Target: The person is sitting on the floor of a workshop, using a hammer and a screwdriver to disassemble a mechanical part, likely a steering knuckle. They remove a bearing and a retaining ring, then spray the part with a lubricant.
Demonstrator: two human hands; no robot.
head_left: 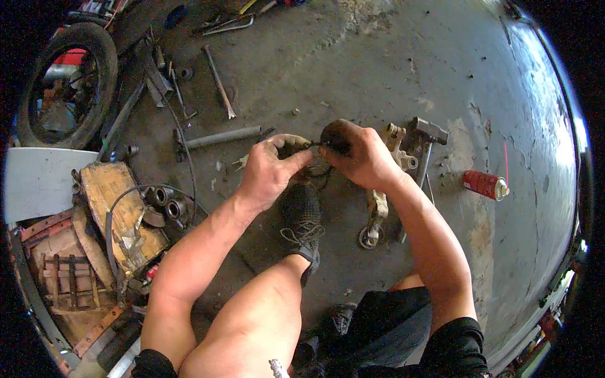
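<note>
My left hand [272, 169] and my right hand [364, 153] meet in front of me above my dark shoe [301, 214], fingertips almost touching. Both are closed in a pinch on something small and dark between them; its kind is hidden by the fingers. The right fingers are blackened with grime. Just beyond and below my right hand lies a dirty cream metal linkage arm [377, 211] with round eyes at its ends. Beside it rests a hammer [431, 130], its handle partly behind my right forearm.
A red spray can [484, 183] with a thin straw lies on the right. To the left are a grey metal pipe [224, 137], a chisel-ended bar [218, 82], a tyre [104, 75], a worn wooden block [116, 208] and several metal rings [170, 205]. A black cable [179, 135] crosses the floor.
</note>
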